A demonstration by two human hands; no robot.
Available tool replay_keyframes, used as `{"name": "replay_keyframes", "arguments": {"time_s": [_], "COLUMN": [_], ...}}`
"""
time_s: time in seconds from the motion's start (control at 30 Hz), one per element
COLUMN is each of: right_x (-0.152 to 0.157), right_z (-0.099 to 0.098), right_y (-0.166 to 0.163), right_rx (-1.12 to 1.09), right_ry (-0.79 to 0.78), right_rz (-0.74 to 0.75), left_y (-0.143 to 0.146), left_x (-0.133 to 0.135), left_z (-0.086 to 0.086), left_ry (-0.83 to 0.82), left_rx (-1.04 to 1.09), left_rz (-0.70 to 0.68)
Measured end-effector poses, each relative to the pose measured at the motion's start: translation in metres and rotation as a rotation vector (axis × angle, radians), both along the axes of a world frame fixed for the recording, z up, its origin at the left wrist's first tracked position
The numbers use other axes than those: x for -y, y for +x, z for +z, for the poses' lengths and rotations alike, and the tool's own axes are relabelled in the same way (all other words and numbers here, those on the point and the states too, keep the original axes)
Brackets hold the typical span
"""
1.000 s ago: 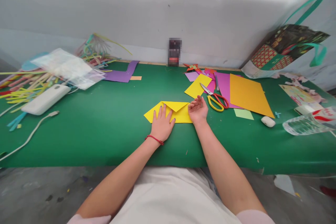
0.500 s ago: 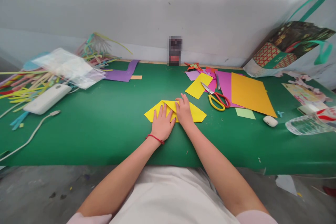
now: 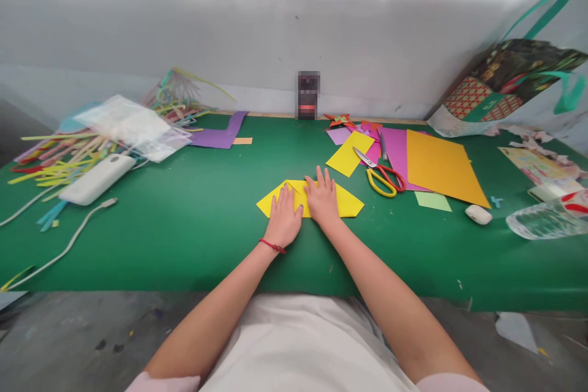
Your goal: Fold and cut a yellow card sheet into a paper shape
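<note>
A folded yellow paper (image 3: 346, 202) lies on the green table cover (image 3: 193, 220) in front of me. My left hand (image 3: 283, 218), with a red string round the wrist, lies flat on the paper's left half, fingers stretched out. My right hand (image 3: 323, 196) presses flat on the middle of the paper, fingers spread, touching the left hand. Only the paper's two pointed ends and top edge show around the hands.
Scissors with yellow and red handles (image 3: 381, 175) lie right of the paper, beside yellow (image 3: 348, 153), pink (image 3: 394, 148) and orange (image 3: 441, 165) sheets. A white power bank (image 3: 97, 179) with cable, paper strips (image 3: 55, 156) and a plastic bag sit left. A plastic bottle (image 3: 546, 218) lies far right.
My right hand came down from hovering at the paper's right edge and now presses flat on its middle. The right flap is unfolded to a point. The left hand stayed put.
</note>
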State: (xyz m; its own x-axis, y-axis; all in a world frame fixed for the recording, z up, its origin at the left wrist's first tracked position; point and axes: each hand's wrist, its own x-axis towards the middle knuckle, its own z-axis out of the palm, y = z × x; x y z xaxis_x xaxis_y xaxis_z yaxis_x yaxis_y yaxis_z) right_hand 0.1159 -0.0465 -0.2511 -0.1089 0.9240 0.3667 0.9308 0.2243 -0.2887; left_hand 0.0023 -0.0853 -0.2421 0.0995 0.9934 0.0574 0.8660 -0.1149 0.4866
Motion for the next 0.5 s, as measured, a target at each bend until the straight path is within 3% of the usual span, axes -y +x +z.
{"name": "replay_keyframes", "arguments": {"time_s": [0.1,0.17,0.3,0.5], "right_x": [-0.001,-0.001,-0.001,0.000], "right_z": [-0.003,-0.004,-0.005,-0.004], "right_y": [-0.001,-0.001,0.000,0.000], "right_rx": [0.002,0.005,0.005,0.013], "right_ry": [-0.017,-0.016,-0.004,-0.016], "right_rz": [-0.001,-0.003,-0.014,-0.016], "left_y": [-0.013,-0.016,0.001,0.025], "left_x": [-0.011,-0.018,-0.029,-0.030], "left_z": [0.002,0.006,0.010,0.002], "left_ry": [0.033,0.132,0.261,0.178], "left_rx": [0.263,0.281,-0.024,-0.344], "left_rz": [0.132,0.144,0.040,0.015]}}
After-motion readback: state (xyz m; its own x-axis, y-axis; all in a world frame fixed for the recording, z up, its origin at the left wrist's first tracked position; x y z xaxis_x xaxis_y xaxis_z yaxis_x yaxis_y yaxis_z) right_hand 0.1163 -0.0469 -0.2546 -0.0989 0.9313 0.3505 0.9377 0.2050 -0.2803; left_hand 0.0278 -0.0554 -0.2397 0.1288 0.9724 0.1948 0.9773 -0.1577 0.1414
